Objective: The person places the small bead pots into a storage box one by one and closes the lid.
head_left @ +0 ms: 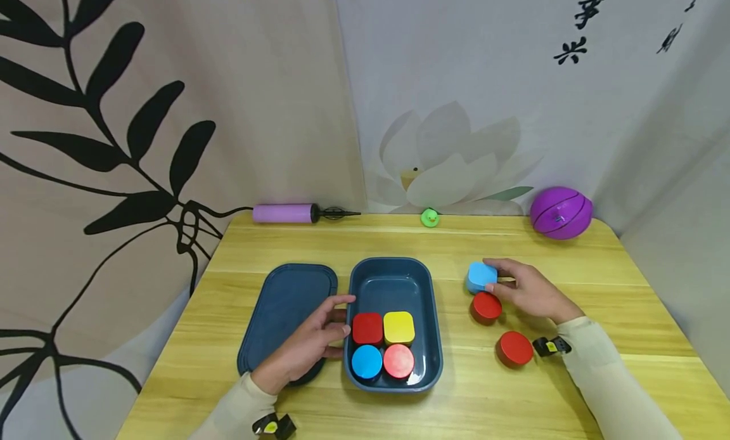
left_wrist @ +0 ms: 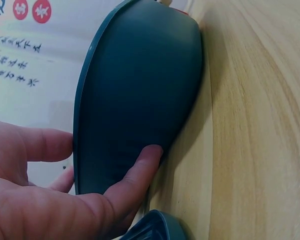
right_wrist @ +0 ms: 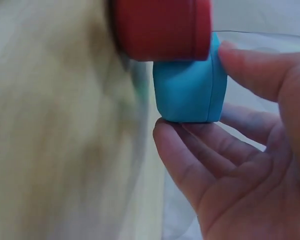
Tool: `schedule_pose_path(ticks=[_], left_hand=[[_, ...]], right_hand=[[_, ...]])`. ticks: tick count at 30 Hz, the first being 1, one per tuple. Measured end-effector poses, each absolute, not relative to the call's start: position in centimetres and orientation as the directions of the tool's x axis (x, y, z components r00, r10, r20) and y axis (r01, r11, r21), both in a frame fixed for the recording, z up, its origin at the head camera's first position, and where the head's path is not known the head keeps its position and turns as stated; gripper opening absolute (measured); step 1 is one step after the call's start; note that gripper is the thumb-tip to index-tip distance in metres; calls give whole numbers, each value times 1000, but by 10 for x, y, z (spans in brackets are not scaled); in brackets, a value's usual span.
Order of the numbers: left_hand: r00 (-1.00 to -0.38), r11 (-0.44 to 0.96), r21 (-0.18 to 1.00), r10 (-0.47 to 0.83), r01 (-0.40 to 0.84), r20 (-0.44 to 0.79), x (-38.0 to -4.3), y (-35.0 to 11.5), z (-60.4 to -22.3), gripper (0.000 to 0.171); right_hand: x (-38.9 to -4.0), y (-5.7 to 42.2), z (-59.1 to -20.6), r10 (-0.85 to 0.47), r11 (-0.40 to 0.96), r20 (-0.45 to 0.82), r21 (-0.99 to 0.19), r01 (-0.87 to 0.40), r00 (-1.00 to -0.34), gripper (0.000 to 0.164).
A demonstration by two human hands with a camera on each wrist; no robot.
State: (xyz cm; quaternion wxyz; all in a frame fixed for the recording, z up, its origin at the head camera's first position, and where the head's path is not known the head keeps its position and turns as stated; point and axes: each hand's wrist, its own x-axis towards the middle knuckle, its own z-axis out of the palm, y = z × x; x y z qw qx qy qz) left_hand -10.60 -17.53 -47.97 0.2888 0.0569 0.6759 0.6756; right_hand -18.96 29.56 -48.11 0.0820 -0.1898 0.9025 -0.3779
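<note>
My left hand (head_left: 310,342) rests its fingertips against the left outer wall of a dark blue rectangular box (head_left: 436,338). Close up in the left wrist view, the fingers touch the box wall (left_wrist: 140,75) and its rim. Inside the box's near half sit a red square block (head_left: 367,329), a yellow square block (head_left: 399,328), a blue round block (head_left: 367,362) and a light red round block (head_left: 398,361). On the right, my right hand (head_left: 527,289) holds a light blue rounded-square block (head_left: 481,276) between thumb and fingers. A red round block (head_left: 486,308) is right beside it.
Another red round block (head_left: 514,349) lies near the right wrist. The dark blue lid (head_left: 285,307) lies left of the box, partly under the left hand. Along the back edge are a purple hand pump (head_left: 284,213), a small green duck (head_left: 430,217) and a purple ball (head_left: 561,213).
</note>
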Motion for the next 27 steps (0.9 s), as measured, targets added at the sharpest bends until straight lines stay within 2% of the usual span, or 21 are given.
schedule_pose_path(ticks=[4, 13, 27], left_hand=[[-828, 83, 947, 466, -311, -313, -106, -175, -480, 62], [-823, 93, 947, 473, -308, -314, -107, -176, -478, 62], [-848, 102, 954, 439, -282, -297, -104, -173, -483, 60]], right_hand=[[-190, 294, -473, -392, 641, 16, -712, -286, -920, 59], [-185, 277, -449, -430, 614, 117, -688, -386, -895, 57], [-181, 233, -424, -460, 555, 155, -719, -419, -874, 59]])
